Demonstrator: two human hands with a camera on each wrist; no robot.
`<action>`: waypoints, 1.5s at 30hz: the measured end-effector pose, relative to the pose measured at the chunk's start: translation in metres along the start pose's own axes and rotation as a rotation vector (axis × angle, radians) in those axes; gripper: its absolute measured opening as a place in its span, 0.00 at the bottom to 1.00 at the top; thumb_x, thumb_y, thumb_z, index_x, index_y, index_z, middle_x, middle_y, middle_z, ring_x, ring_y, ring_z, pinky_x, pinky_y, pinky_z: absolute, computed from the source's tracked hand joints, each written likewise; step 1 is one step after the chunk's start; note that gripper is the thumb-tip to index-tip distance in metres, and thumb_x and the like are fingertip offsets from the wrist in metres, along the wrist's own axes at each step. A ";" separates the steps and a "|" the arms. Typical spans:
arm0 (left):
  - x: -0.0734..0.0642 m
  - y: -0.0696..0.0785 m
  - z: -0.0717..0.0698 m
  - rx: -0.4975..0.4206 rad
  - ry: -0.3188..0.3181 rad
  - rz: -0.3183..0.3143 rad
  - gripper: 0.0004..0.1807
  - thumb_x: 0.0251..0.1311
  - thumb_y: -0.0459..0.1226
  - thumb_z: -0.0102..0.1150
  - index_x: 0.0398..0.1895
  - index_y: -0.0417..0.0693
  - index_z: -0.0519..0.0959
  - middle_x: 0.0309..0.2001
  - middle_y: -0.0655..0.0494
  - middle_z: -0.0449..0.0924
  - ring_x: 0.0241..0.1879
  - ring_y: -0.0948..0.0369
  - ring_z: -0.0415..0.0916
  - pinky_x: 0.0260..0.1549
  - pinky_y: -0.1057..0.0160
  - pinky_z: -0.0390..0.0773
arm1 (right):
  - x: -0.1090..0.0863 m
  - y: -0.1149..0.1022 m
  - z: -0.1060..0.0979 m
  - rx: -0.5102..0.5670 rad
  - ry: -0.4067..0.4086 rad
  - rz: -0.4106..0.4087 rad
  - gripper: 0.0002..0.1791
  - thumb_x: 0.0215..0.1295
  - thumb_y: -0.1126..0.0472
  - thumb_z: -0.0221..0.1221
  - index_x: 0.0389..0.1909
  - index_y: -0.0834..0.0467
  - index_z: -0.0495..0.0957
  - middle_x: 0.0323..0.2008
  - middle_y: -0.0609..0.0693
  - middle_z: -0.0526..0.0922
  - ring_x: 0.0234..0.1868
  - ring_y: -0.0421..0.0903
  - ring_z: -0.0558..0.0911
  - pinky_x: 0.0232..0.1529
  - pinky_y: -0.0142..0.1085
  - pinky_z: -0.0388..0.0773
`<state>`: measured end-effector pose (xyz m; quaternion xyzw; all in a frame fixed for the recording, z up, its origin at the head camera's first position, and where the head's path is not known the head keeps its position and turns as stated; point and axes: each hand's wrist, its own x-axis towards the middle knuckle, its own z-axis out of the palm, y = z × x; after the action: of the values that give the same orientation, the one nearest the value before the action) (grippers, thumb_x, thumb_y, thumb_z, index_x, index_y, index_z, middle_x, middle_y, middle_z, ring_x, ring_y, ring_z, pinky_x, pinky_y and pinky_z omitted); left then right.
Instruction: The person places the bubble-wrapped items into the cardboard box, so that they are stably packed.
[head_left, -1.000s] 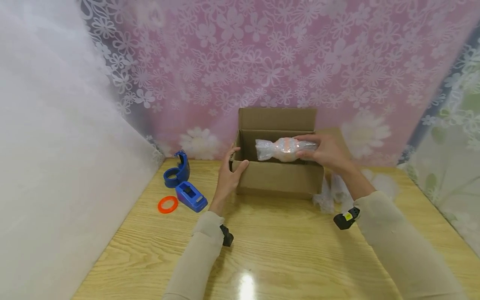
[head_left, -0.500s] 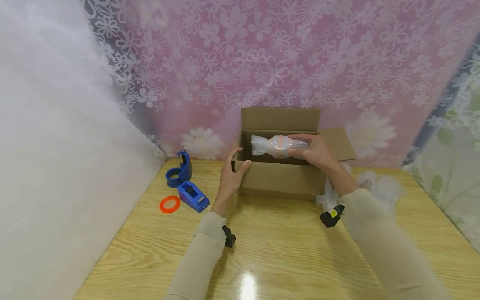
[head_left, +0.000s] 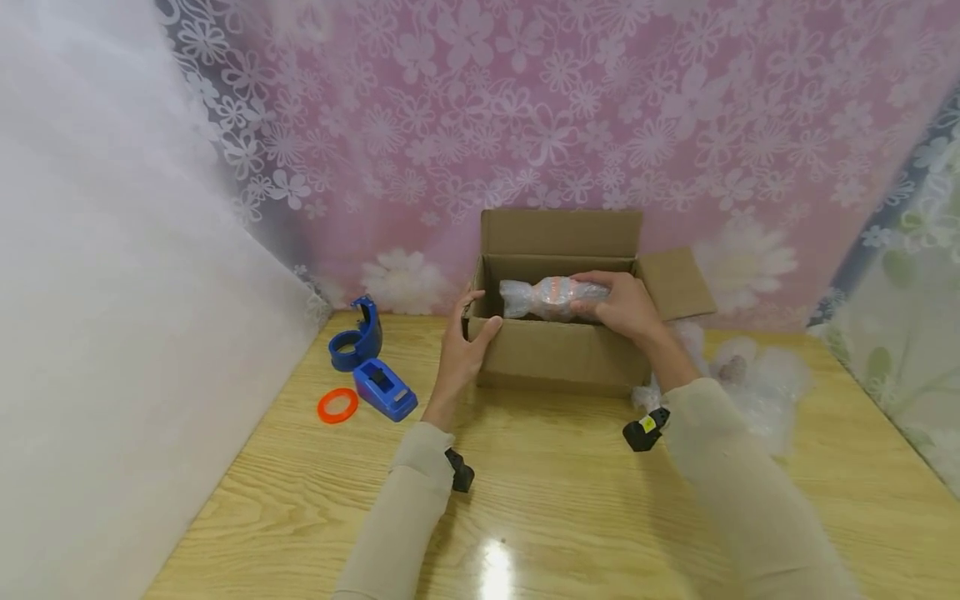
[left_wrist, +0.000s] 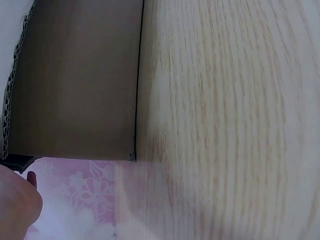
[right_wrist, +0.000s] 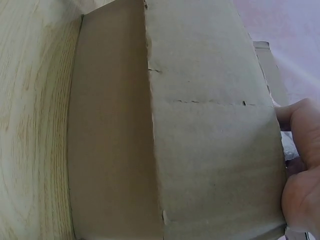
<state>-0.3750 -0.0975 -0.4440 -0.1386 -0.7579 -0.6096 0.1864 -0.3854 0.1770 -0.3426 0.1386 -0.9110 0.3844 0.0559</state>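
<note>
An open cardboard box [head_left: 562, 358] stands on the table against the backdrop. My left hand [head_left: 459, 354] grips its left wall near the front corner, the thumb over the front edge. In the box's mouth my right hand [head_left: 624, 307] holds the right end of a bubble-wrapped bundle [head_left: 553, 297] lying sideways, with an orange band round its middle. What is inside the wrap cannot be made out. In the right wrist view the box's flap [right_wrist: 215, 125] hides most of the bundle beside the fingers. The left wrist view shows the box's side [left_wrist: 75, 90].
To the left lie a blue tape dispenser [head_left: 384, 390], a blue curved tape holder [head_left: 356, 340] and an orange ring [head_left: 337, 406]. Crumpled bubble wrap [head_left: 765, 383] is right of the box. The back flap [head_left: 561, 233] stands up; the right flap [head_left: 677, 283] spreads outward.
The right hand has moved left and lowered the bubble-wrapped bundle into the box's mouth. My left hand has kept its grip on the box.
</note>
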 end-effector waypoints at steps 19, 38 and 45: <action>0.001 -0.007 0.003 -0.032 0.016 0.016 0.34 0.71 0.56 0.61 0.76 0.58 0.66 0.82 0.77 0.47 0.83 0.58 0.41 0.75 0.36 0.49 | 0.006 -0.002 0.002 -0.074 -0.018 -0.010 0.27 0.70 0.55 0.67 0.68 0.57 0.79 0.68 0.62 0.77 0.68 0.65 0.73 0.67 0.60 0.69; -0.001 -0.005 0.004 -0.022 0.012 -0.023 0.31 0.70 0.60 0.60 0.73 0.74 0.66 0.82 0.69 0.49 0.81 0.58 0.46 0.73 0.37 0.54 | 0.006 0.005 -0.010 0.106 -0.101 -0.003 0.33 0.75 0.56 0.64 0.77 0.51 0.67 0.78 0.62 0.61 0.25 0.49 0.69 0.50 0.50 0.71; -0.003 -0.005 0.004 -0.012 0.025 -0.020 0.34 0.69 0.60 0.61 0.75 0.66 0.66 0.82 0.68 0.51 0.81 0.56 0.47 0.73 0.35 0.54 | 0.005 0.004 -0.009 0.123 -0.093 -0.013 0.33 0.73 0.52 0.66 0.75 0.52 0.70 0.79 0.59 0.60 0.79 0.64 0.56 0.74 0.63 0.56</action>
<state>-0.3755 -0.0950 -0.4506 -0.1244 -0.7532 -0.6177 0.1888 -0.3917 0.1851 -0.3382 0.1656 -0.8863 0.4324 0.0075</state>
